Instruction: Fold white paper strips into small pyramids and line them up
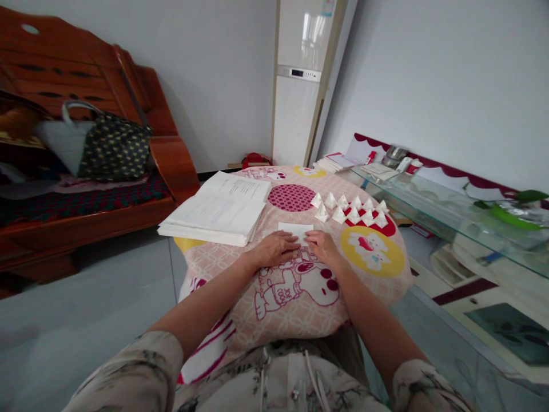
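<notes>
A small white sheet of paper (295, 230) lies flat on a pink cartoon-print cushion (295, 286) that rests on my lap. My left hand (274, 249) lies on the sheet's near left edge, fingers pressed flat on it. My right hand (322, 245) presses the sheet's near right edge, fingers bent down onto the paper. Several small folded white paper shapes (350, 209) stand in two rows on the cushion beyond my right hand. A thick stack of white paper sheets (218, 210) sits on the cushion's far left.
A glass table (450, 209) at right carries papers, a metal cup and a green dish. A wooden bench (86, 171) with a dark patterned bag stands at left. A tall white air-conditioning unit (302, 80) stands against the back wall.
</notes>
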A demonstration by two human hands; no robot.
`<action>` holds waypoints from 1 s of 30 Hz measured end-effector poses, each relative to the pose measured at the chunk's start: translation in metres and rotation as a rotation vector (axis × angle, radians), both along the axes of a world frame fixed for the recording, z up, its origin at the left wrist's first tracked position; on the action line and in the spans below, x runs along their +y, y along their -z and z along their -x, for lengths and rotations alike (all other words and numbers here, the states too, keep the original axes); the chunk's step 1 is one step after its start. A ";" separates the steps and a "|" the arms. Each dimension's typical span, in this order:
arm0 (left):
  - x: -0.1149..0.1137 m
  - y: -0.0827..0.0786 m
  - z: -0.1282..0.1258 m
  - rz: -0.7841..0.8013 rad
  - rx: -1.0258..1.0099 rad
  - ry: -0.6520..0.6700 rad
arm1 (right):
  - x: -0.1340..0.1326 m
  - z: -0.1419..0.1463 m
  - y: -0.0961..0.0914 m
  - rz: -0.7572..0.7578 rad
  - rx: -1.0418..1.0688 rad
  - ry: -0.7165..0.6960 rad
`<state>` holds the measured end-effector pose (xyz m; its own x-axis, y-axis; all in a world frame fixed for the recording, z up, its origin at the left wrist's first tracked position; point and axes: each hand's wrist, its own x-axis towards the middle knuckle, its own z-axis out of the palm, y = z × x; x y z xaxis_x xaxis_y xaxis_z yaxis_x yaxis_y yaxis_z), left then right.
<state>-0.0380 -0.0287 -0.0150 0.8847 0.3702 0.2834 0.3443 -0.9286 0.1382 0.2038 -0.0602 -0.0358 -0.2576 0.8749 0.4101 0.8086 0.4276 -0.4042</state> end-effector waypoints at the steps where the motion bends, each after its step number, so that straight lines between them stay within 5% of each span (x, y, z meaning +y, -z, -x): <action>1: 0.000 -0.001 0.001 0.017 -0.014 -0.007 | 0.000 0.000 0.000 -0.001 -0.001 0.003; 11: -0.001 -0.012 0.019 0.172 -0.009 -0.158 | -0.002 0.001 0.001 -0.010 0.013 0.009; 22: -0.011 -0.039 0.012 0.040 0.127 -0.536 | -0.005 0.009 -0.001 -0.007 0.017 0.041; 30: 0.000 -0.021 -0.008 0.046 0.103 -0.276 | -0.007 0.009 0.001 -0.017 0.041 0.039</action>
<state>-0.0301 -0.0289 0.0058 0.7719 0.6113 0.1748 0.5974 -0.7914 0.1295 0.1945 -0.0670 -0.0369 -0.2065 0.8765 0.4349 0.8074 0.4037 -0.4303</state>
